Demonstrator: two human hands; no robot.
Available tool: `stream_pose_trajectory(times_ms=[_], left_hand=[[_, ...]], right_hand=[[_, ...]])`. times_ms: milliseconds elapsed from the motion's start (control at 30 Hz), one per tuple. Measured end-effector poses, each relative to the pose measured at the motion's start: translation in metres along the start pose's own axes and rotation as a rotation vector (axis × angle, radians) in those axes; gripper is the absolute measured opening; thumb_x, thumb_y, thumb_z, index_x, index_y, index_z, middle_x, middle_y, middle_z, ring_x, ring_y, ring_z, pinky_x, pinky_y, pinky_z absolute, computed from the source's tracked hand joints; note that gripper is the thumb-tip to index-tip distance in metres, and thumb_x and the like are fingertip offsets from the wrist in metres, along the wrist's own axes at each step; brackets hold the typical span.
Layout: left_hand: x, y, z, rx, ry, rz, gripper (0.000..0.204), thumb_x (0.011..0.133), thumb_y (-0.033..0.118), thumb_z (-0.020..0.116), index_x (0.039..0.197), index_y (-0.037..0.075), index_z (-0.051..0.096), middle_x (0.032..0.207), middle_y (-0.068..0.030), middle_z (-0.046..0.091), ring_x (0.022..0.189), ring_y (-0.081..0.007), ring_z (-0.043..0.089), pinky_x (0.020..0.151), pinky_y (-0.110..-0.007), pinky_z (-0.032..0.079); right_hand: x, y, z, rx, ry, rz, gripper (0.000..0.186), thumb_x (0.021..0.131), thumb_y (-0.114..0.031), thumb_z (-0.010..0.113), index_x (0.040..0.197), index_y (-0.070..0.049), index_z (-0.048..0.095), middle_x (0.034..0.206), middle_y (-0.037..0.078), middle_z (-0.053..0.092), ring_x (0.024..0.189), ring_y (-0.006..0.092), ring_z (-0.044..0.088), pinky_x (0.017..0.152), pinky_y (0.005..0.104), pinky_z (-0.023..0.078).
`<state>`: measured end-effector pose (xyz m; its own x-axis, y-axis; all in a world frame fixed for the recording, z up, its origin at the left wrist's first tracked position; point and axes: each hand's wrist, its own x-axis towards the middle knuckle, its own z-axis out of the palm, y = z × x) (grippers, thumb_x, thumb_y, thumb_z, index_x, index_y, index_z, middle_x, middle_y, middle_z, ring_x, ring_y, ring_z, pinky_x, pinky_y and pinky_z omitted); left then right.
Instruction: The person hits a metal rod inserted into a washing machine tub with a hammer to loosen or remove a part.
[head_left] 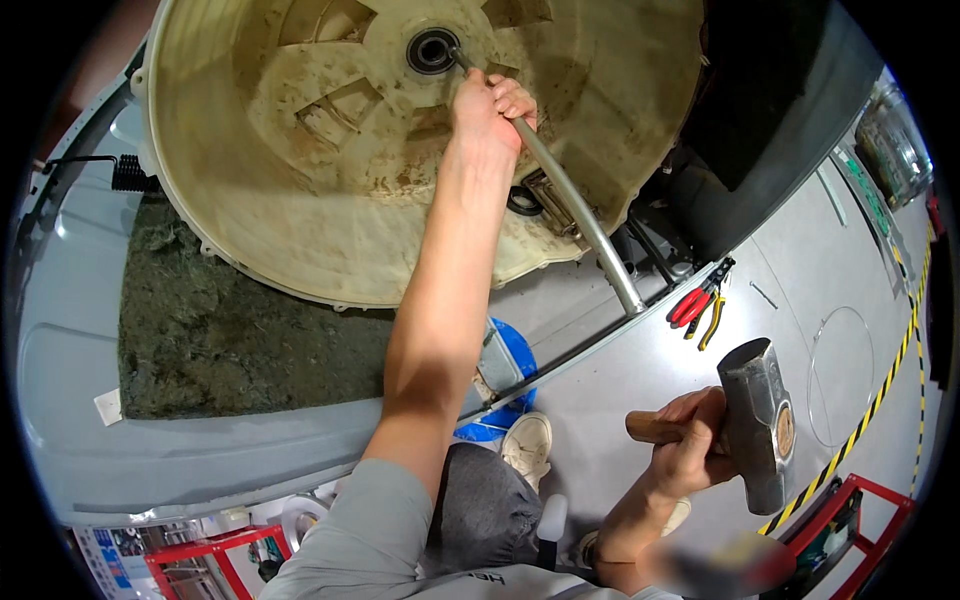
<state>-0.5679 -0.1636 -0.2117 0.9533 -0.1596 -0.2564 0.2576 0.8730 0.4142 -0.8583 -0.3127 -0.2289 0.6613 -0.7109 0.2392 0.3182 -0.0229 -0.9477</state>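
Grey panel [60, 390]: dark fibrous mat [240, 330] on it, white tag [108, 406] at the mat's near left corner. Floor [620, 375]: red-handled pliers [690, 306] just beside the panel's right edge; farther right, thin wire loop [872, 352] near striped tape [877, 392].

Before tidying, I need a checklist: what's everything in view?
Tub: 1, cream, top centre
Bearing: 1, black, tub's hub
Bar: 1, silver, tip at bearing
Ring: 1, black, tub's lower right
Panel: 1, grey, left
Mat: 1, dark green, on panel
Blue round thing: 1, below tub
Hammer: 1, grey and brown, lower right
Pliers: 2, red and yellow-black, floor
Wire loop: 1, silver, right
Yellow-black tape: 2 lines, right
Red frames: 2, lower corners
Shoes: 2, white, bottom
Left hand: 1, around bar
Right hand: 1, gripping hammer
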Motion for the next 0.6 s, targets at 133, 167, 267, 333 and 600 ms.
stream_pose_trajectory(times_ms=[133, 167, 267, 333, 600], left_hand=[[0.003, 0.004, 0.005, -0.045, -0.027, -0.044, 0.042, 0.089, 0.041, 0.023, 0.063, 0.010, 0.032, 0.046, 0.0027, 0.026, 0.034, -0.0081, 0.023, 0.030, -0.020, 0.022], [0.003, 0.004, 0.006, -0.042, -0.026, -0.045, 0.041, 0.089, 0.041, 0.023, 0.064, 0.010, 0.032, 0.046, 0.0026, 0.027, 0.034, -0.0081, 0.023, 0.030, -0.020, 0.023], [0.002, 0.005, 0.009, -0.021, -0.001, -0.046, 0.041, 0.089, 0.040, 0.024, 0.063, 0.010, 0.032, 0.046, 0.0024, 0.027, 0.034, -0.0082, 0.024, 0.030, -0.019, 0.023], [0.002, 0.006, 0.013, 0.007, 0.032, -0.049, 0.041, 0.089, 0.040, 0.024, 0.063, 0.009, 0.032, 0.045, 0.0023, 0.027, 0.034, -0.0083, 0.024, 0.030, -0.019, 0.023], [-0.001, 0.016, 0.024, -0.017, 0.024, -0.058, 0.037, 0.090, 0.034, 0.025, 0.067, 0.006, 0.032, 0.048, -0.0012, 0.030, 0.036, -0.0106, 0.027, 0.032, -0.021, 0.025]], right_hand=[[-0.002, 0.011, 0.000, 0.084, 0.019, -0.051, 0.011, 0.076, 0.001, 0.044, 0.085, 0.006, 0.041, 0.051, 0.007, 0.042, 0.038, 0.0109, 0.041, 0.035, 0.0225, 0.038], [-0.003, 0.012, -0.001, 0.068, 0.022, -0.036, 0.011, 0.076, 0.001, 0.044, 0.085, 0.006, 0.041, 0.051, 0.006, 0.042, 0.038, 0.0109, 0.041, 0.035, 0.0225, 0.038], [-0.003, 0.012, 0.000, 0.065, -0.006, -0.024, 0.009, 0.076, 0.001, 0.044, 0.083, 0.005, 0.041, 0.051, 0.006, 0.042, 0.038, 0.0109, 0.041, 0.035, 0.0227, 0.038], [-0.003, 0.008, 0.002, 0.074, -0.013, -0.007, 0.008, 0.076, 0.001, 0.044, 0.082, 0.005, 0.041, 0.051, 0.006, 0.042, 0.038, 0.0110, 0.041, 0.035, 0.0229, 0.039], [-0.003, -0.002, 0.002, 0.152, -0.018, 0.108, 0.008, 0.076, 0.001, 0.045, 0.083, 0.004, 0.043, 0.052, 0.006, 0.043, 0.040, 0.0115, 0.042, 0.038, 0.0235, 0.040]])
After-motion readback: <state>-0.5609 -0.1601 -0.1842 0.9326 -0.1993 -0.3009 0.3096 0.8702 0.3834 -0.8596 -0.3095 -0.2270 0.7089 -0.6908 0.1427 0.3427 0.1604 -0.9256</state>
